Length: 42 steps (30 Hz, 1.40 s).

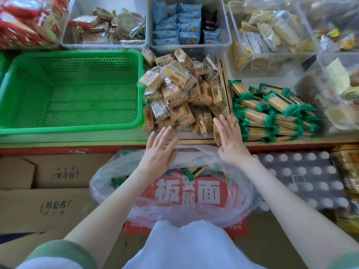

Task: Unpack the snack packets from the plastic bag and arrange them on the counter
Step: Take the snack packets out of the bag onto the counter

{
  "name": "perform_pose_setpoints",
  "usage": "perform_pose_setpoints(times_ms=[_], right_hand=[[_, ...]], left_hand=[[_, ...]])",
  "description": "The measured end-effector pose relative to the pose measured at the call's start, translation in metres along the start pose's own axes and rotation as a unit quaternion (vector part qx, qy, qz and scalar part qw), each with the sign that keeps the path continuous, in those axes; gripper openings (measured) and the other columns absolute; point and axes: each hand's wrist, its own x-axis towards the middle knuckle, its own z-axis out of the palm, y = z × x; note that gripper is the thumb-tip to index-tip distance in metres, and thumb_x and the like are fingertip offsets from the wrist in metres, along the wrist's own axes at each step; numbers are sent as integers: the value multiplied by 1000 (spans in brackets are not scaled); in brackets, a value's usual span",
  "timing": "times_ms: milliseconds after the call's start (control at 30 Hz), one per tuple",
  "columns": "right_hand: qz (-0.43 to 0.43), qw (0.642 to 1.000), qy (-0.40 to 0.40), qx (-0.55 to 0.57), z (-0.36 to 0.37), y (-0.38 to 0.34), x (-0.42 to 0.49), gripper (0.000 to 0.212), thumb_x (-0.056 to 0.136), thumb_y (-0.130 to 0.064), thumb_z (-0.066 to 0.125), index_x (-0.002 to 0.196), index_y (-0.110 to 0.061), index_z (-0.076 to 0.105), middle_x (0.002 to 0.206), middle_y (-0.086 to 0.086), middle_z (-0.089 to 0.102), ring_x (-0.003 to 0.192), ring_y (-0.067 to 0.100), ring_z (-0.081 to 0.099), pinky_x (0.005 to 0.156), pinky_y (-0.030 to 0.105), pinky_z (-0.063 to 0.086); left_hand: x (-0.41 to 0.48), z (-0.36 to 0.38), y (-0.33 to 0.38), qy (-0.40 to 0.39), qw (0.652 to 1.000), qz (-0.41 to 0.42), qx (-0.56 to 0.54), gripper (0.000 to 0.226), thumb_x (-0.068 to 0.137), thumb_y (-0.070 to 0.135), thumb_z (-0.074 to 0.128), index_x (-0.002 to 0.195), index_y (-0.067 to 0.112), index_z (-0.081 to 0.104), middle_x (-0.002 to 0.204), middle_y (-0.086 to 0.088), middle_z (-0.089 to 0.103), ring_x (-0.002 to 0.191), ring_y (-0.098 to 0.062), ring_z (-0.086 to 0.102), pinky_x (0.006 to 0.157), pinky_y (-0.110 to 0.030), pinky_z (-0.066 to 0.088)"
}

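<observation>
The tan snack packets (182,94) are lying heaped on the counter (194,141) at twelve o'clock from me, and I am steadying that heap from its near side: my left hand (159,152) is flat and spread wide at its seven o'clock edge, my right hand (230,138) is equally flat with fingers together against its five o'clock edge, and neither is holding anything. The plastic bag (174,200) is sitting open below the counter at six o'clock, with a few green-ended packets (191,171) showing inside, so I judge the unpacking is only partly done. My next move, I think, is dropping both hands back into the bag's mouth for another load. Room is tight: the green basket (70,90) is butting the heap at nine o'clock, the stack of green-wrapped bars (272,111) is pressing in at three o'clock, and the clear bin (189,24) is closing off twelve. The nearest packets are lying right at the counter's front lip and could slide off toward the bag.
</observation>
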Motion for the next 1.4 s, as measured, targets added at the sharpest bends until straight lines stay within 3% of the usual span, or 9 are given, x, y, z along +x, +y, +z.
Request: perform_pose_setpoints(times_ms=[200, 400, 467, 633, 767, 900, 1100, 1300, 1400], right_hand=[[-154, 967, 193, -68, 33, -35, -53, 50, 81, -4, 50, 130, -10, 41, 127, 6, 42, 111, 26, 46, 91, 38, 35], [-244, 963, 23, -109, 75, -25, -82, 54, 69, 4, 74, 120, -4, 59, 108, 10, 64, 97, 27, 64, 87, 39, 52], [-200, 968, -46, -141, 88, -30, -77, 67, 59, 2, 83, 123, -2, 61, 115, 12, 66, 106, 27, 64, 96, 39, 49], [-93, 949, -117, -278, 108, -55, -50, 75, 87, -14, 62, 151, -9, 23, 153, 10, 32, 142, 29, 29, 118, 41, 5], [-82, 937, -123, -316, 101, -67, -34, 65, 84, -21, 69, 142, -15, 42, 146, 4, 44, 137, 23, 37, 116, 40, 22], [-95, 974, -155, -136, 88, -68, -40, 61, 90, -17, 60, 145, -12, 33, 150, 8, 38, 140, 27, 30, 116, 38, 18], [40, 957, 52, 282, 18, -54, -69, 61, 87, -33, 61, 138, -15, 34, 127, 0, 49, 111, 6, 49, 90, 13, 40], [160, 942, 230, 187, -55, 63, -53, 61, 88, -24, 66, 140, -5, 39, 120, 7, 46, 108, 18, 42, 91, 20, 31], [217, 928, 271, 134, -85, 138, -36, 64, 89, -25, 66, 141, -2, 36, 130, 21, 48, 119, 32, 42, 100, 37, 35]], left_hand=[[-30, 22, 12, -21, 992, 122, 2, 68, 85, 15, 65, 146, 13, 35, 150, -19, 37, 140, -34, 34, 114, -52, 24], [-35, 49, 20, -97, 991, 81, 47, 84, 69, 14, 79, 144, 15, 43, 151, -17, 37, 140, -35, 33, 114, -55, 25], [-33, 59, 17, -110, 990, 74, 57, 85, 65, 14, 82, 142, 16, 46, 151, -16, 37, 140, -33, 34, 114, -53, 22], [-30, 62, 6, -137, 989, 46, 19, 79, 76, -1, 65, 148, 16, 36, 157, -17, 22, 146, -34, 19, 118, -50, 10], [-37, 51, 0, -121, 991, 53, 2, 85, 65, -8, 69, 144, 8, 43, 150, -23, 36, 140, -39, 32, 115, -53, 21], [-31, 33, 8, -99, 993, 40, -49, 78, 66, -7, 74, 138, 5, 48, 142, -25, 46, 130, -42, 45, 109, -55, 30], [21, -4, 41, -15, 991, 0, -134, 46, 88, 2, 43, 133, 4, 52, 136, -22, 51, 123, -42, 49, 100, -53, 41], [100, -6, 111, 39, 990, 25, -130, 44, 92, 15, 39, 133, 4, 50, 137, -18, 50, 125, -35, 48, 103, -48, 41], [135, 4, 155, 36, 991, 13, -127, 44, 92, 15, 39, 133, 4, 51, 138, -18, 49, 126, -35, 47, 104, -48, 39]])
